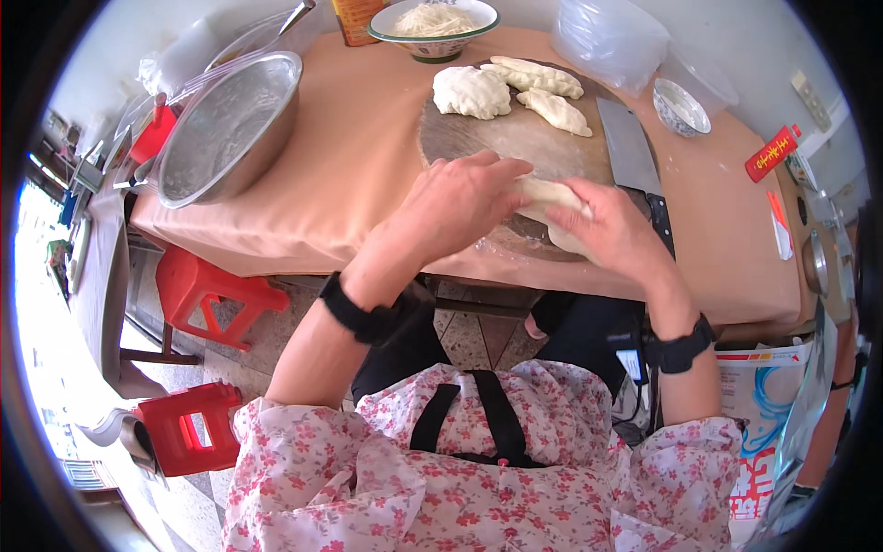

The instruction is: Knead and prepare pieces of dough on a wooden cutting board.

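Between both hands I hold a strip of pale dough over the near edge of a round wooden board. My left hand is closed on its left end, and my right hand grips the right end. Part of the dough hangs below my right fingers. Farther back on the board lie a rounded lump of dough and two longer dough pieces, one behind the other. A cleaver with a black handle lies along the board's right side.
A large metal basin stands tilted at the left. At the back are a bowl of pale shreds and plastic bags. A small patterned bowl and a red can stand right. Red stools are below the table at left.
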Demonstrator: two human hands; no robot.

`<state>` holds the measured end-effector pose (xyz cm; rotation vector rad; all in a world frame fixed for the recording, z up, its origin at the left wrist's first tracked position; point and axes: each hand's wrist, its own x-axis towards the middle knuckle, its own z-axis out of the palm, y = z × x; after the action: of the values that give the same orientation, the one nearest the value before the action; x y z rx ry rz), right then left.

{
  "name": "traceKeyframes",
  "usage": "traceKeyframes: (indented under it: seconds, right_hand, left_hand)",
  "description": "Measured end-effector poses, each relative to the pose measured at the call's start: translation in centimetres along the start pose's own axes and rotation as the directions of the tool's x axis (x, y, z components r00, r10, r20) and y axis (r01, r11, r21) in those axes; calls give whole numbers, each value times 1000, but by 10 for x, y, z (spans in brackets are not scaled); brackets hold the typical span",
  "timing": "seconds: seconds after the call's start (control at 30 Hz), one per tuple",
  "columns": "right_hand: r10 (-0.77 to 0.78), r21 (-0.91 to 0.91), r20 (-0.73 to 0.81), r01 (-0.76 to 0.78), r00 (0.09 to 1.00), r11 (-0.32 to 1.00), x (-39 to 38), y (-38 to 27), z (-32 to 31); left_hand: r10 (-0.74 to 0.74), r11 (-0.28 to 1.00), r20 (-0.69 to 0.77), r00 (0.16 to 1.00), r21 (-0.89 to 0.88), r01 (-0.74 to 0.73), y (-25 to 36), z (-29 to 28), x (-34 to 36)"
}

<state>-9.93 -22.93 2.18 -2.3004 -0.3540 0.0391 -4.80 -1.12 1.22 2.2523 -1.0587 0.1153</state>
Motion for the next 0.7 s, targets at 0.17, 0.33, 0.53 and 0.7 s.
traceKeyframes:
  seconds: [0.17,0.33,0.53,0.7]
  right_hand:
    - [138,-119,-3,-138,990,983,14,9,-3]
    - [-369,-661,-290,94,883,745,3,26,27]
    - [-184,-638,-175,31,967,770,-12,31,49]
    - [-165,-635,-126,49,978,771,18,44,38]
  left_hand:
    - [-79,988,-96,992,122,90,-16,31,4]
    - [-62,942,-180,982,315,118,-14,40,0]
    - [35,938,-27,999,345,-23,-13,50,-8]
    - [-88,962,31,996,260,77,-28,37,23]
